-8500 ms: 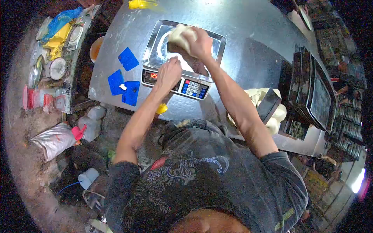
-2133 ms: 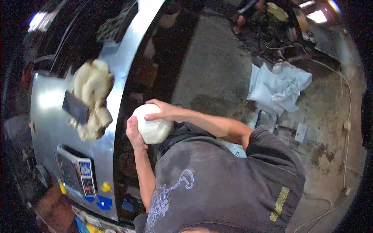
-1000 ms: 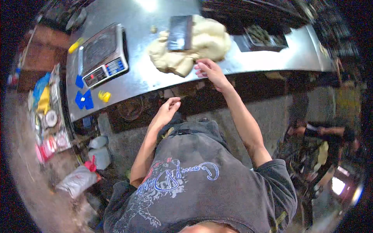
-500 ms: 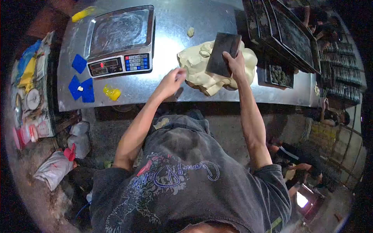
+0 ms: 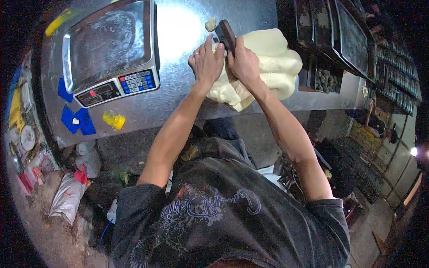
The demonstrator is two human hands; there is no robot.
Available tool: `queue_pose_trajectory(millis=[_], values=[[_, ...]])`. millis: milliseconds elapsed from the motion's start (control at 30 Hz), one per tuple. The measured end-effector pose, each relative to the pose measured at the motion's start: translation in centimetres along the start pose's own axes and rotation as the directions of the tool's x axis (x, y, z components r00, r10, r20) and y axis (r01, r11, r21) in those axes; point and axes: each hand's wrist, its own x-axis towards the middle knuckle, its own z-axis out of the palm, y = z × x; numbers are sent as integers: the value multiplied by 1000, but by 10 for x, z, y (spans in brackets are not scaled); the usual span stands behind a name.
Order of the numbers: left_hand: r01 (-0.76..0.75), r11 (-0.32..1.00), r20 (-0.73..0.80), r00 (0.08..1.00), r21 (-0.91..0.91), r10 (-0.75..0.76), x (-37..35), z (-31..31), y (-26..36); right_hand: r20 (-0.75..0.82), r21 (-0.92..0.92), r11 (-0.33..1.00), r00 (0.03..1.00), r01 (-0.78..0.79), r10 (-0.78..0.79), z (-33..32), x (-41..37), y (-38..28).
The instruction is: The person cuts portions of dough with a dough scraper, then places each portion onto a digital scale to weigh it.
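A large pale dough mass [image 5: 272, 58] lies on the metal table, with a small dough piece [image 5: 210, 24] beyond its left part. My right hand [image 5: 243, 64] grips a dark flat scraper [image 5: 225, 35], tilted on edge at the dough's left portion. Beside it, my left hand [image 5: 208, 64] rests on the dough with its fingers stretched forward and somewhat apart. The scraper's lower edge is partly hidden by my hands.
A digital scale [image 5: 107, 44] stands at the left of the table [image 5: 178, 105]. Near it lie blue pieces [image 5: 87, 121] and a yellow container [image 5: 114, 119]. Dark trays [image 5: 353, 35] are stacked at the right. A person [image 5: 375, 123] is at the far right.
The scraper has moved left and turned from lying broadside to standing on edge. My left hand has moved forward and right onto the dough. The view has shifted, and the scale appears further left.
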Motion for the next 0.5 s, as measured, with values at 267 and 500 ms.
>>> queue_pose_trajectory(millis=[267, 500], values=[[33, 974, -8, 999, 222, -32, 27, 8, -13, 89, 40, 994, 991, -99, 95, 27, 33, 14], [84, 990, -44, 996, 115, -79, -17, -3, -14, 62, 164, 982, 992, 96, -108, 30, 33, 41]])
